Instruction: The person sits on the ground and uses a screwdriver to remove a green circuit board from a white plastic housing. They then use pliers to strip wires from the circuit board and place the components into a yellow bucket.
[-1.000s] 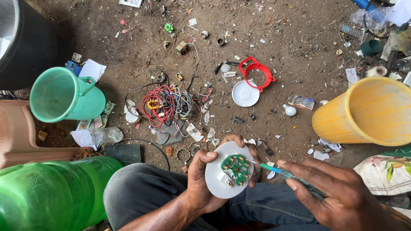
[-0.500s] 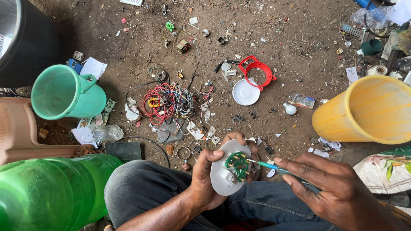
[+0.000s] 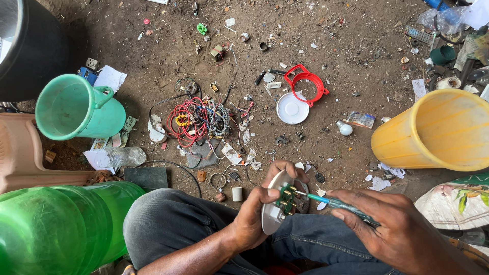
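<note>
My left hand (image 3: 259,209) grips a round white lamp housing (image 3: 272,216) with a green circuit board (image 3: 285,199) set in it, tilted almost edge-on over my lap. In my right hand (image 3: 395,231) I hold a thin screwdriver with a teal handle (image 3: 341,204); its metal tip touches the board. My knees in dark trousers (image 3: 168,224) are below both hands.
On the dirt floor lie a tangle of red and grey wires (image 3: 196,121), a white disc (image 3: 292,108), a red ring (image 3: 306,84) and a small bulb (image 3: 346,129). A green jug (image 3: 76,109) and green container (image 3: 56,231) stand left, a yellow bucket (image 3: 438,132) right.
My left hand has turned the white housing from face-up to nearly edge-on, and the screwdriver tip has moved in onto the circuit board.
</note>
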